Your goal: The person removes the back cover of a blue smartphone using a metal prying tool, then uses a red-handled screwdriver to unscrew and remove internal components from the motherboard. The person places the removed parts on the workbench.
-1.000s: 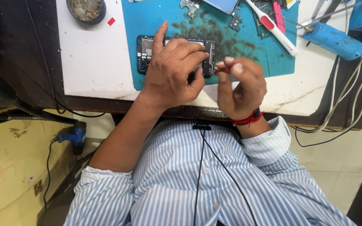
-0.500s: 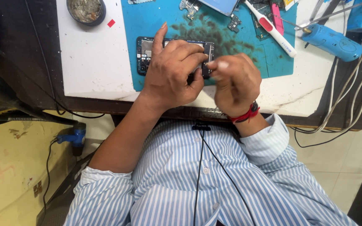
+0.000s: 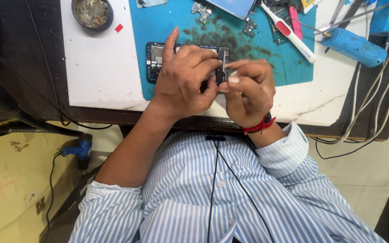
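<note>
An electronics repair workshop: an opened phone [image 3: 158, 60] lies on a stained blue mat [image 3: 266, 63], loose circuit parts [image 3: 202, 8] and a blue power tool [image 3: 354, 45] sit along the surface's [image 3: 100, 67] far edge, cables [image 3: 365, 112] trailing off its right edge.

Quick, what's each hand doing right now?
Left hand: palm down, pressing on the opened phone.
Right hand: fingertips pinched at the phone's right end; what they hold cannot be told.

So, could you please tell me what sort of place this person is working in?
Probably a phone repair bench: an opened phone lies on a blue work mat under the left hand, with a blue powered hand tool and a tin of residue nearby.
</note>
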